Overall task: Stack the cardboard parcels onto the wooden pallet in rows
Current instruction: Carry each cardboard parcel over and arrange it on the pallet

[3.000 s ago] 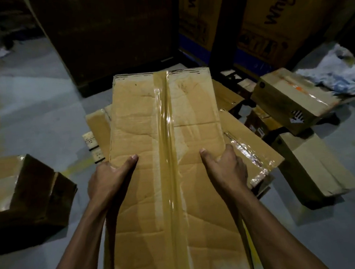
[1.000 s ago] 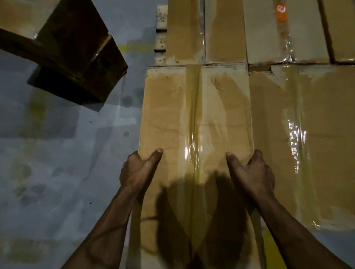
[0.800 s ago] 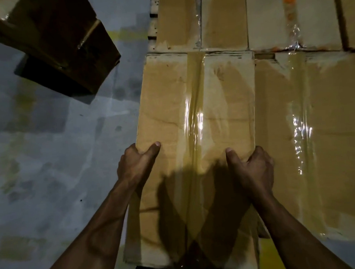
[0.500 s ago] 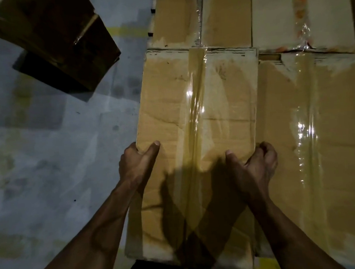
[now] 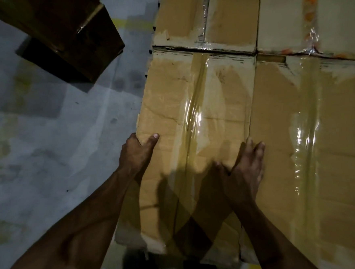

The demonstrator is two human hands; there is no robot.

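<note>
On the stack's left edge lies the taped parcel [image 5: 194,120] — left hand [image 5: 137,156] clamps its left side, thumb on top; right hand [image 5: 245,171] lies flat, fingers straight, along its right edge — beside a neighbouring parcel [image 5: 312,146].

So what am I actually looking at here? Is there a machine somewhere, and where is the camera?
No machine: this is a person working with bare hands. The single camera sits on their head and looks down, so you see both forearms reaching out from below. The left hand grips the left edge of a long taped cardboard parcel, thumb on top. The right hand lies flat, fingers straight, at the seam between that parcel and the neighbouring parcel on its right. Two more parcels lie in the row beyond. Left of them is grey concrete floor and a dark box standing apart. The pallet underneath is almost entirely hidden by the cardboard.
</note>
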